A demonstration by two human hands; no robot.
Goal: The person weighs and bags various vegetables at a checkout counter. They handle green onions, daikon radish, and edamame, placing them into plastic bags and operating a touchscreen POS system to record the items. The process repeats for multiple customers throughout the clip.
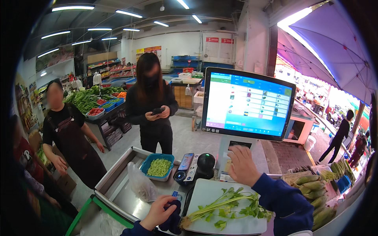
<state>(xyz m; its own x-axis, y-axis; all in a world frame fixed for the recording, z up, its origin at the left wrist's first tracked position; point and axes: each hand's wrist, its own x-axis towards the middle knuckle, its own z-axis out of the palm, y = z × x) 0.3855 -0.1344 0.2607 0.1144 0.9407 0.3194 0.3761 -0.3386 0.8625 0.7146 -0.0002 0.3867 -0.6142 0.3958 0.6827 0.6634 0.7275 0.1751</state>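
My right hand (242, 166) is raised below the touchscreen monitor (248, 103), fingers spread and holding nothing. Below it, a bunch of leafy celery with roots (227, 206) lies across the white weighing plate (200, 188). My left hand (159, 211) hovers at the lower middle, beside or on a dark blue cloth item (172, 218); whether it grips the cloth is unclear. A clear plastic bag with contents (141, 184) sits on the steel counter tray, next to a teal basket of chopped green vegetable (159, 166). A payment device (184, 168) and a black round scanner (205, 163) stand behind the plate.
A person in black (152, 103) stands across the counter holding a phone. Another in a dark apron (75, 132) stands at left, with others at the far left edge. A green-rimmed bin (88, 209) is at lower left. Corn cobs (316, 191) lie at right. Vegetable displays (85, 100) stand behind.
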